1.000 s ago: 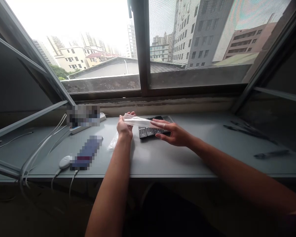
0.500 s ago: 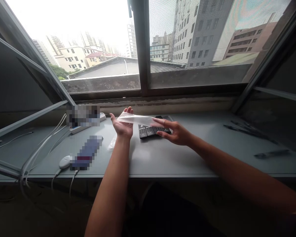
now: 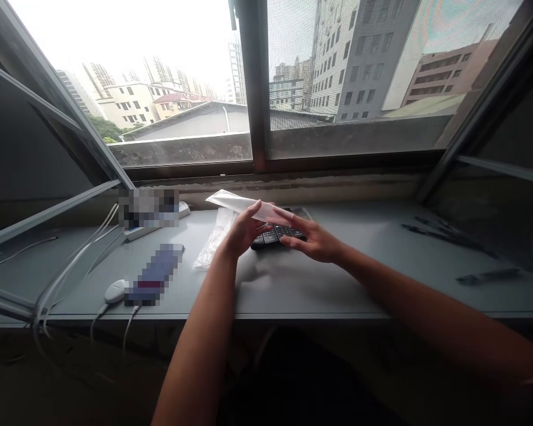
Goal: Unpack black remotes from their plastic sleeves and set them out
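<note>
Head view: translucent white plastic strip [image 3: 235, 202] pinched between left hand [image 3: 242, 235], no longer palm-up, and right hand [image 3: 313, 241], above black rectangular remote controls [image 3: 270, 238].

Upper-storey room, home or office undetermined: table [image 3: 302, 290] beneath open window [image 3: 257, 89] at 12 o'clock, wired mouse [image 3: 115, 291] and power strip [image 3: 135, 234] at 9 o'clock.

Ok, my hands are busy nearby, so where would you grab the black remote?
Probably pinch the narrow sides of the black remote at the end by your left hand, coming from the front: it lies flat, and your right hand hangs over the other end.
</note>
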The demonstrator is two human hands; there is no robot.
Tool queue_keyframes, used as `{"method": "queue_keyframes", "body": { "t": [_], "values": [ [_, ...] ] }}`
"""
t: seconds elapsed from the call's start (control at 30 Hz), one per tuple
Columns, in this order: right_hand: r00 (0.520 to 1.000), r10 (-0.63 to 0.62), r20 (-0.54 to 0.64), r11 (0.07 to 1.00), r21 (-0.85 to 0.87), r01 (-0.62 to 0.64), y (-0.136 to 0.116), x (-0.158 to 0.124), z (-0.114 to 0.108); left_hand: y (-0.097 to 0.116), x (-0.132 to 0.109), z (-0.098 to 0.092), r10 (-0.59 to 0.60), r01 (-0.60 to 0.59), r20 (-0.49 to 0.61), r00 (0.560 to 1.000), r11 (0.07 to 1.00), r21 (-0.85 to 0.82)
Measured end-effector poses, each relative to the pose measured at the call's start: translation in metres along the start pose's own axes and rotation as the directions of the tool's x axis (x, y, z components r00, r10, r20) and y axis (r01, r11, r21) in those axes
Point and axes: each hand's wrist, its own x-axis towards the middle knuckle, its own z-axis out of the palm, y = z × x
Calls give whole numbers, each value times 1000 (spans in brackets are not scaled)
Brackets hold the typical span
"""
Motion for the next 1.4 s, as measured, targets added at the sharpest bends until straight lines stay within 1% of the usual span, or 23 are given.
{"method": "queue_keyframes", "body": {
  "t": [0.1, 0.2, 0.3, 0.33, 0.4, 0.47, 0.5, 0.53, 0.57, 0.63, 0.67, 0.73, 0.8, 0.87, 1.0, 1.17, 1.23, 1.3, 1.4],
  "values": [
    [1000, 29, -10, 999, 22, -29, 1, -1, 1, 2, 1, -2, 62, -66, -81, 995, 997, -50],
    [999, 42, -33, 997, 62, -39, 3, -1, 2, 3, 5, -6, 124, -150, -195, 973, 981, -123],
    [998, 33, -54, 997, 72, -29, 5, -1, 3, 4, 8, -8, 135, -184, -272, 953, 969, -164],
    [997, 28, -76, 997, 71, -23, 6, -1, 3, 4, 9, -8, 134, -192, -296, 946, 966, -174],
    [987, 14, -160, 999, 52, -6, 7, -1, 3, 6, 9, -8, 138, -213, -337, 931, 957, -197],
    [967, -11, -255, 1000, -28, 4, 11, -1, 0, 7, 9, -8, 145, -239, -368, 919, 945, -223],
    [961, -32, -276, 995, -95, 6, 14, -1, -3, 8, 9, -9, 146, -248, -379, 914, 940, -236],
    [962, -55, -267, 984, -177, 7, 17, -2, -6, 8, 8, -9, 143, -253, -389, 910, 935, -249],
    [972, -77, -221, 967, -253, 19, 21, -3, -9, 9, 8, -10, 138, -257, -399, 907, 930, -263],
    [994, -96, -61, 929, -363, 68, 31, -5, -15, 9, 8, -12, 118, -253, -414, 903, 923, -290],
    [997, -70, 9, 916, -394, 68, 36, -7, -17, 9, 8, -13, 102, -243, -416, 904, 922, -301],
    [994, 28, 102, 900, -435, 19, 46, -10, -20, 8, 9, -14, 61, -209, -423, 904, 926, -315],
    [980, 121, 158, 890, -454, -36, 54, -12, -20, 8, 10, -14, 18, -170, -431, 902, 933, -318],
    [973, 157, 171, 886, -460, -62, 60, -12, -19, 8, 11, -14, -4, -147, -432, 902, 938, -315],
    [972, 159, 171, 876, -480, -59, 69, -10, -18, 7, 10, -13, -3, -137, -418, 909, 942, -306],
    [986, 108, 124, 905, -423, -46, 74, -10, -18, 6, 11, -16, 0, -130, -416, 910, 950, -285],
    [988, 85, 126, 915, -402, -28, 74, -10, -19, 6, 12, -17, -2, -125, -416, 909, 953, -277],
    [987, 80, 137, 914, -405, -18, 74, -10, -20, 6, 12, -16, -9, -118, -418, 908, 954, -276],
    [989, 86, 123, 906, -422, -26, 75, -10, -20, 7, 11, -16, -12, -117, -426, 905, 954, -275]
  ]
}}
